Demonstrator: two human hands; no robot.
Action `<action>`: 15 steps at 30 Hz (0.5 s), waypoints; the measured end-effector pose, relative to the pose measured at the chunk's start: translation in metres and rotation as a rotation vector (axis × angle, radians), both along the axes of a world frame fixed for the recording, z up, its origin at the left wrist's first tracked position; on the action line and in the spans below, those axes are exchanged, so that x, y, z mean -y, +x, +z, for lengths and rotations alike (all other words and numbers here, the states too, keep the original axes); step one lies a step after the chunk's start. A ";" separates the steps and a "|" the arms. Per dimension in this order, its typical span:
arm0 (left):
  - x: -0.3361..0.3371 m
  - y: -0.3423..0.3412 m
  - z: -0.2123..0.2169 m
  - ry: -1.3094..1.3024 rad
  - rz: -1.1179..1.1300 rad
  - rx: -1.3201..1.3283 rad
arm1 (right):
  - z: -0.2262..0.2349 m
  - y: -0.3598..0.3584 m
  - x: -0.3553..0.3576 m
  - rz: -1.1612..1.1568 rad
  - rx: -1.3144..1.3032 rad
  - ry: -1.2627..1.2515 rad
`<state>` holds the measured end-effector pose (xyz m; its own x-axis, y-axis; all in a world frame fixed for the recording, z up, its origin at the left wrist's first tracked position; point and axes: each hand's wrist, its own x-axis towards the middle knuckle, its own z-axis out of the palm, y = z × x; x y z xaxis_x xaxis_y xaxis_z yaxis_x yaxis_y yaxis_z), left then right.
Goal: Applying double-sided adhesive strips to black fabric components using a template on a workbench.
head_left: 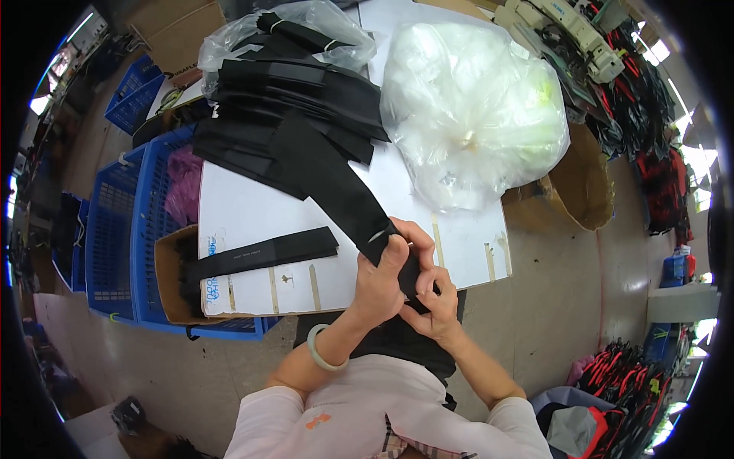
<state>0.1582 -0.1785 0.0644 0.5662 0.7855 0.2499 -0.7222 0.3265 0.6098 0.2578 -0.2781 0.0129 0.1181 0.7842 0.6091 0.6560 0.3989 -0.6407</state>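
A wide black fabric strip (336,180) runs from the pile down to me at the near edge of the table. My left hand (378,287) is closed around its near end, thumb on top and fingers wrapped over the far side. Close beside it, my right hand (436,306) pinches the folded lower end of the same strip. A small pale mark shows on the strip by my left thumb. Another black strip (264,252) lies flat to the left. Farther off is a stack of black fabric pieces (267,92).
A large clear plastic bag (474,115) with white contents stands on the white table (252,291). An open cardboard box (172,279) and blue crates (115,237) flank its left side. Another cardboard box (585,176) and a sewing machine (566,34) are at the right.
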 end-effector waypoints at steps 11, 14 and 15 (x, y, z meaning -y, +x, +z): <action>-0.002 -0.004 -0.010 0.199 0.047 -0.231 | 0.048 0.006 -0.002 0.004 -1.169 -0.406; -0.009 -0.019 -0.004 0.234 0.152 -0.341 | 0.054 0.014 -0.003 -0.010 -0.764 -0.579; -0.014 -0.025 -0.003 0.335 0.204 -0.453 | 0.057 0.015 -0.004 -0.023 -0.778 -0.579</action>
<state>0.1330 -0.1642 0.0614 0.5203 0.8095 0.2719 -0.3944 -0.0546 0.9173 0.2732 -0.2746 0.0694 0.3440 0.9305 -0.1254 -0.0309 -0.1222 -0.9920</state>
